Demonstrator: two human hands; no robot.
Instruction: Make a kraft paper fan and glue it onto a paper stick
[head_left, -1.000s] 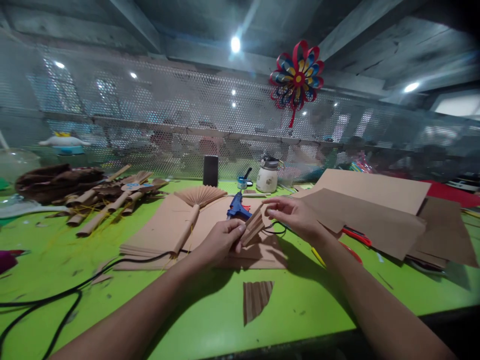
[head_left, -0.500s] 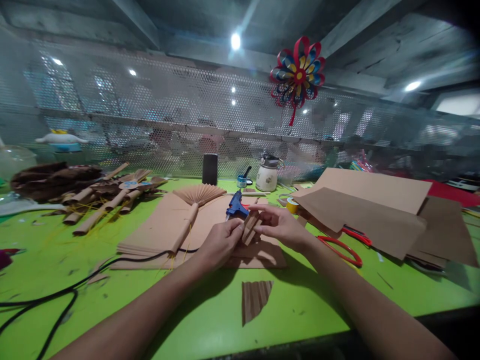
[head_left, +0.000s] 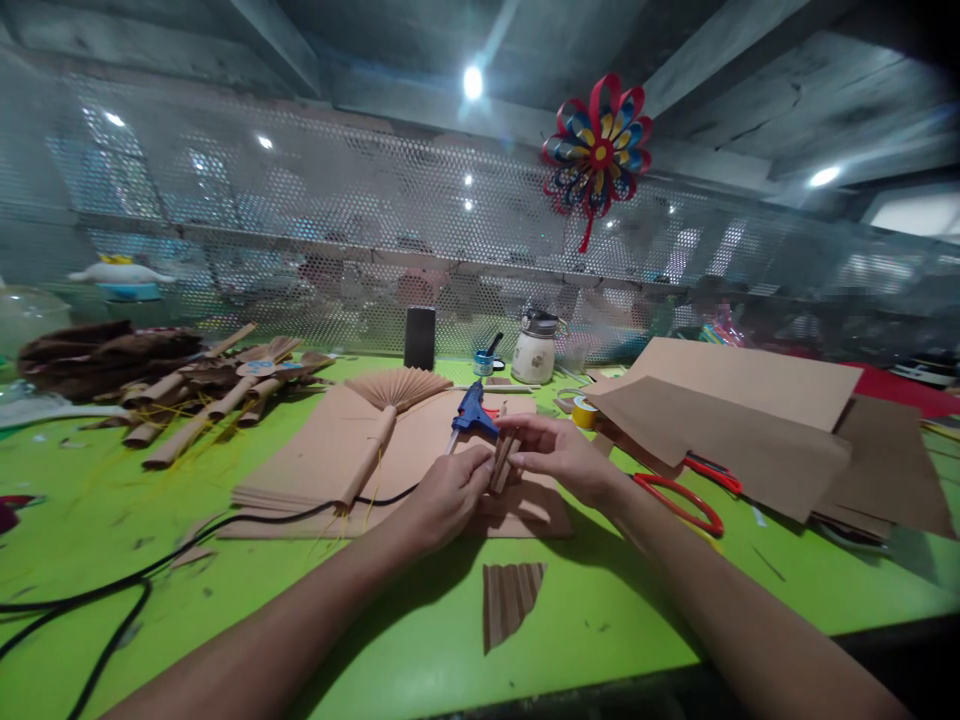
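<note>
Between my two hands is a small piece of pleated brown paper [head_left: 504,468], its folds pressed close together and standing on edge. My left hand [head_left: 455,490] pinches its left side with thumb and forefinger. From the right, the fingertips of my right hand [head_left: 551,450] close on its other side. Just behind the hands lies a blue glue gun [head_left: 472,410]. A paper fan with a rolled handle [head_left: 371,455] rests to the left on stacked brown sheets [head_left: 300,470]. Nearer to me, a loose pleated paper scrap [head_left: 511,605] lies on the green table [head_left: 600,640].
Red-handled scissors [head_left: 682,500] and large brown paper sheets [head_left: 720,420] lie at the right, with yellow tape [head_left: 583,412] nearby. A black cord [head_left: 247,518] crosses the left side. Several rolled paper handles [head_left: 187,430] are piled at the far left. A white bottle [head_left: 534,350] stands behind.
The pleated paper has turned in my fingers and now looks narrower, more edge-on. My left hand has shifted slightly to the right; the other things stay put.
</note>
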